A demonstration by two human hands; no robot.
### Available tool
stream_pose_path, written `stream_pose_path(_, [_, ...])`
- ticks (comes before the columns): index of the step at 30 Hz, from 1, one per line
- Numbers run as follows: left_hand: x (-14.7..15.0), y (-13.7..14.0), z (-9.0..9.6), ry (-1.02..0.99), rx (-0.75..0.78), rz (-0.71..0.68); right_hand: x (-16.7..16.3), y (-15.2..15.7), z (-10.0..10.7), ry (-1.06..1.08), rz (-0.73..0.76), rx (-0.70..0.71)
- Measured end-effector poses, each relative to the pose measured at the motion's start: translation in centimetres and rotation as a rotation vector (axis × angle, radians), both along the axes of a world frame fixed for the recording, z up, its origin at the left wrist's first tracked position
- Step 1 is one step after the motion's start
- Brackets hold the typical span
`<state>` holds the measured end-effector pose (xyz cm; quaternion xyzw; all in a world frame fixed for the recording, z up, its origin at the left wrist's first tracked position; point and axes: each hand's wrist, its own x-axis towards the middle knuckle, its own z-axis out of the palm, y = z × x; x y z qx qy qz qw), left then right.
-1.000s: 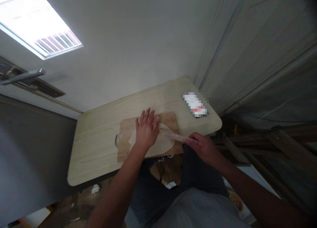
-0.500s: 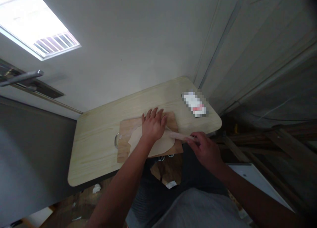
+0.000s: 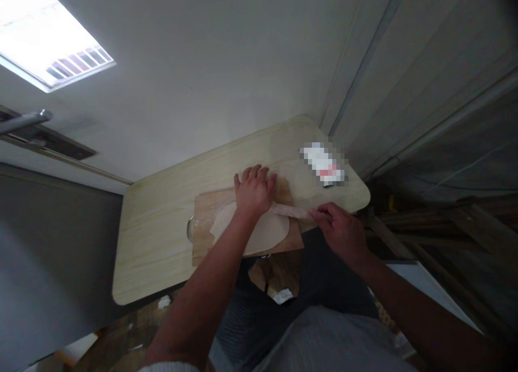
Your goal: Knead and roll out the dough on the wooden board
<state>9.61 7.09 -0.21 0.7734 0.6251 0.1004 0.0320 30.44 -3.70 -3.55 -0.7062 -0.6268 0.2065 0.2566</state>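
1. The right hand (image 3: pixel 342 232) grasps the near end of a pale rolling pin (image 3: pixel 292 210), its fingers closed round the wood.
2. The left hand (image 3: pixel 254 193) lies over the other end of the pin, back of the hand up, its fingers released, spread and slightly bent; the palm appears to rest on the pin, though the hand itself hides the contact.
3. The rolling pin slants across the upper right part of a flat sheet of dough (image 3: pixel 269 233), and its held end reaches past the board's right side.
4. The dough lies spread on a wooden cutting board (image 3: pixel 202 253), with a ragged edge at the left and a rounder one at the right; the left forearm crosses over it.
5. The board rests at the near edge of the pale tabletop (image 3: pixel 151 232), and a metal handle (image 3: pixel 189 229) sticks out from its left side.
6. Near the tabletop's far right corner, well apart from both hands, lies a pixelated object (image 3: pixel 322 163), white with a red patch.
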Motion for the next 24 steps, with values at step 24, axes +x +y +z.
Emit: stream_pose_path(24, [1.5,3.4,-0.3,0.055,0.017,0.040,1.1,2.0,1.0,0.001,0.047,-0.144])
